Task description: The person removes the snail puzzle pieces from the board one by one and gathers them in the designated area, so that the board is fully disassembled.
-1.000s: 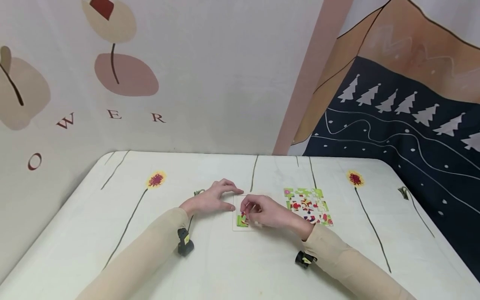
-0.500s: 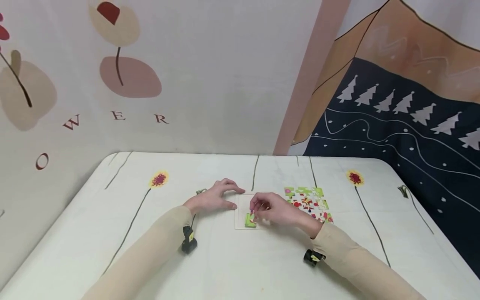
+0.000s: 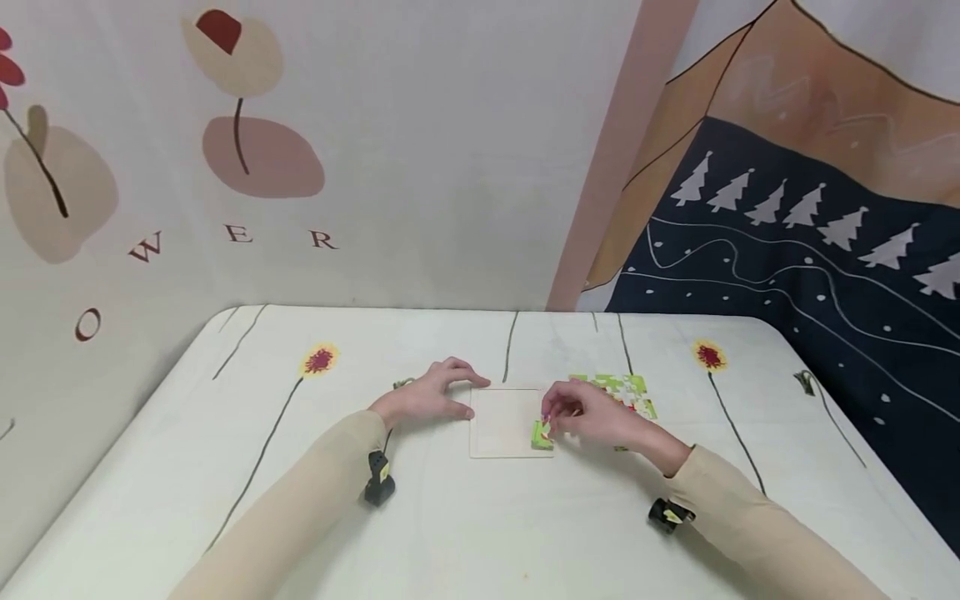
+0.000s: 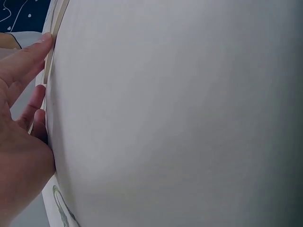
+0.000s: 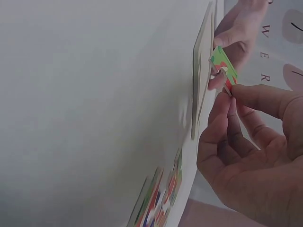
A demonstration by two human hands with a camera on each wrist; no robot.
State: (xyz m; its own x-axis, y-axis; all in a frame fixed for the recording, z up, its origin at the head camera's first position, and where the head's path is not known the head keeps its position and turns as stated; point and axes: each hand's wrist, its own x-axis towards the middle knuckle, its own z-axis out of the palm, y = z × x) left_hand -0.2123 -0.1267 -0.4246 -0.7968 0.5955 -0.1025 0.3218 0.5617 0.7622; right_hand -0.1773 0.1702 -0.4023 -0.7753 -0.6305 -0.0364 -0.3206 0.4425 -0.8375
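Observation:
My right hand (image 3: 596,415) pinches a green jigsaw puzzle piece (image 3: 539,437) with red and white parts, between thumb and fingertips. In the right wrist view the piece (image 5: 226,66) is tilted, clear of the board. Below it lies a thin, pale, square puzzle board (image 3: 504,423) with a raised rim and no pieces in it. My left hand (image 3: 431,393) rests at the board's left side, thumb and fingers spread, fingertips right at the rim. In the left wrist view, fingers (image 4: 29,59) lie along the board's edge.
Right of the board lies a group of loosely joined puzzle pieces (image 3: 636,392), green with red and blue, partly hidden by my right hand. A white cloth with printed flowers (image 3: 318,360) covers the table. A printed curtain (image 3: 450,167) hangs behind it.
My right hand has moved to the right with the piece, from the left part of the board to its lower right corner. The left hand has stayed at the board's edge.

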